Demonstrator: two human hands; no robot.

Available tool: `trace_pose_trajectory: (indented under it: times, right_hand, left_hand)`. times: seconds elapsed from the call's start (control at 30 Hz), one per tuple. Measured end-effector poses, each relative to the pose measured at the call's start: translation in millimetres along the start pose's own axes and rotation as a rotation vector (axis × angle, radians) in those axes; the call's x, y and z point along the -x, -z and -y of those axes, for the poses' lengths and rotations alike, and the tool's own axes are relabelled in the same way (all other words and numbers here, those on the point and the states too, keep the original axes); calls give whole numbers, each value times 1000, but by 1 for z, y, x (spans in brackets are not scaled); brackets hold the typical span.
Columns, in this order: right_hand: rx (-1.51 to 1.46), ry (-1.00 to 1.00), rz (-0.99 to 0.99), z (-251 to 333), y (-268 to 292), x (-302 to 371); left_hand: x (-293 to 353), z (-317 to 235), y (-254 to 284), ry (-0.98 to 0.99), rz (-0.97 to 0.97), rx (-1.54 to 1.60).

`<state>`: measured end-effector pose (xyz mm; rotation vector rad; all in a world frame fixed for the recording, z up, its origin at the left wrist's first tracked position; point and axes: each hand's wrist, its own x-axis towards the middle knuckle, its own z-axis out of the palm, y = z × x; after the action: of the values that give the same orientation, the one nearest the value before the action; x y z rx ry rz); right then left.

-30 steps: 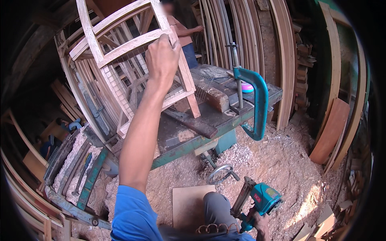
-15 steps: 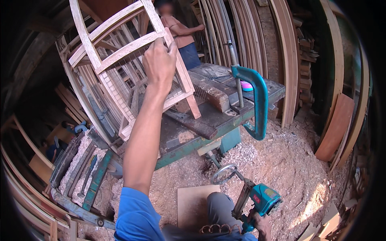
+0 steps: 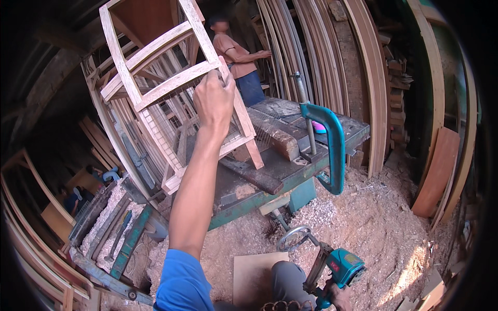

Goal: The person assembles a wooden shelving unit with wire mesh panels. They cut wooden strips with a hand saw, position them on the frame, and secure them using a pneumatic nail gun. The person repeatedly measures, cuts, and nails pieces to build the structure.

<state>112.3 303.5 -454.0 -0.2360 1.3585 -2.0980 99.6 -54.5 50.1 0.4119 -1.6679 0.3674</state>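
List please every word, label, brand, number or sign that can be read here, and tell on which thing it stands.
Teal nail gun, in the right hand: one short red brand mark on its body; I do not copy its lettering.
Blue-green clamp: no lettering I can make out.
I can read no other text.

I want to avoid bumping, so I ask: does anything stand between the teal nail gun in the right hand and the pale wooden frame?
In this view, a round grey metal handwheel and the worktable's green metal front edge lie between the nail gun and the frame. Whether they block it is unclear.
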Motion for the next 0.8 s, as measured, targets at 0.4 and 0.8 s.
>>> trace_pose_trajectory:
  times: [0.4, 0.8]
  right_hand:
    - [-738, -143, -389, -129, 140, -189]
    - [1278, -432, -54, -85, 99, -117]
  left_hand:
    - [-10, 11, 7, 46, 144, 84]
    - [-9, 7, 9, 78, 116, 93]
